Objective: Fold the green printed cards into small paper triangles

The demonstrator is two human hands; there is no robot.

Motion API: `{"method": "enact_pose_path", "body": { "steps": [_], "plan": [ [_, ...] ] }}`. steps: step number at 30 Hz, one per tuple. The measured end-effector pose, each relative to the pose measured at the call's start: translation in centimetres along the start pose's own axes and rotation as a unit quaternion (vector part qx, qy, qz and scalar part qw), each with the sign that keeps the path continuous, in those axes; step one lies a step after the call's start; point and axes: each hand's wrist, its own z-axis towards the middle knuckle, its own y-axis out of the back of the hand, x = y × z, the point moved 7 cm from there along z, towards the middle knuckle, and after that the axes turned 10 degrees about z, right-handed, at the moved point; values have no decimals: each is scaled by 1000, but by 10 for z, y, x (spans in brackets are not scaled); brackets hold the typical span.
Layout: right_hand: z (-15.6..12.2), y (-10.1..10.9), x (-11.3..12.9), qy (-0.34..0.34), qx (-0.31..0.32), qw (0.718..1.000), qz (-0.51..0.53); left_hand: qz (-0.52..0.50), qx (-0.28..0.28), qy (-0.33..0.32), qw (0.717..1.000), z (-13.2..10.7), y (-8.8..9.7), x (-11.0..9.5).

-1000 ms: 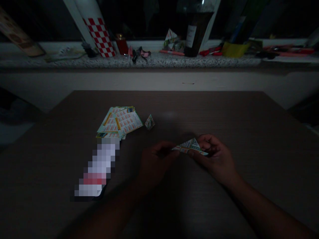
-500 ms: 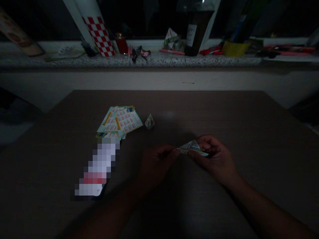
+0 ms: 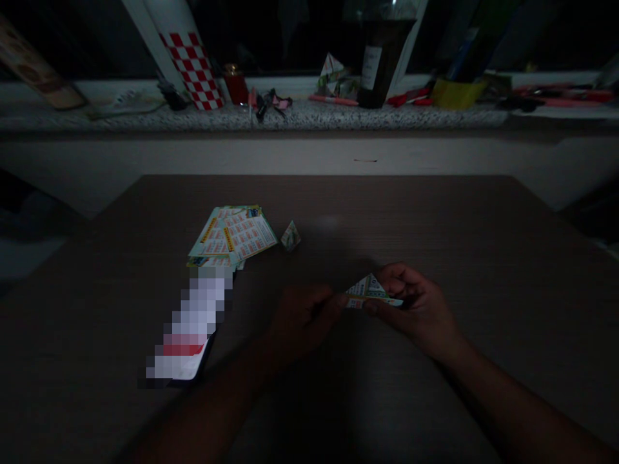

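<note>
A small folded piece of printed paper [image 3: 369, 290], triangular in outline, is held just above the dark wooden table [image 3: 435, 219]. My right hand [image 3: 416, 309] pinches its right side with thumb and fingers. My left hand [image 3: 302, 319] is closed, its fingertips pinching the paper's left tip. A stack of printed calendar cards [image 3: 232, 237] lies on the table to the left of my hands. A tiny folded paper triangle [image 3: 291, 236] rests beside that stack. The scene is very dim.
A blurred-out phone-shaped object [image 3: 186, 335] lies at the left front of the table. Behind the table a speckled ledge [image 3: 290, 117] holds a dark bottle [image 3: 380, 61], a red-checked roll [image 3: 191, 61], a small red jar [image 3: 236, 84], folded paper and pens.
The folded paper has become a little narrower and sits slightly lower between my fingers. Both hands have shifted only slightly.
</note>
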Motion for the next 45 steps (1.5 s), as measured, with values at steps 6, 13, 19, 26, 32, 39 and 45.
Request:
{"method": "enact_pose_path", "body": {
  "steps": [6, 13, 19, 26, 32, 39, 45],
  "plan": [
    [0, -4, 0, -18, 26, 999, 35, 3, 24, -66, 998, -1, -1, -11],
    [0, -5, -4, -39, 52, 994, 82, -34, 28, -72, 996, -1, -3, -15],
    [-1, -8, -11, -62, 75, 987, 127, -48, 52, -59, 996, -2, -5, -15],
    [-1, -8, -14, -78, 75, 985, 135, -45, 37, -47, 997, -4, -5, -16],
    [-1, -6, -13, -80, 67, 986, 126, -57, 27, -54, 997, -4, -5, -13],
    [0, -1, -12, -61, 54, 992, 100, 10, 7, -96, 995, -5, 1, -14],
    [2, 3, -8, -33, 27, 998, 46, 51, -16, -69, 996, -1, 7, -11]
  ]
}}
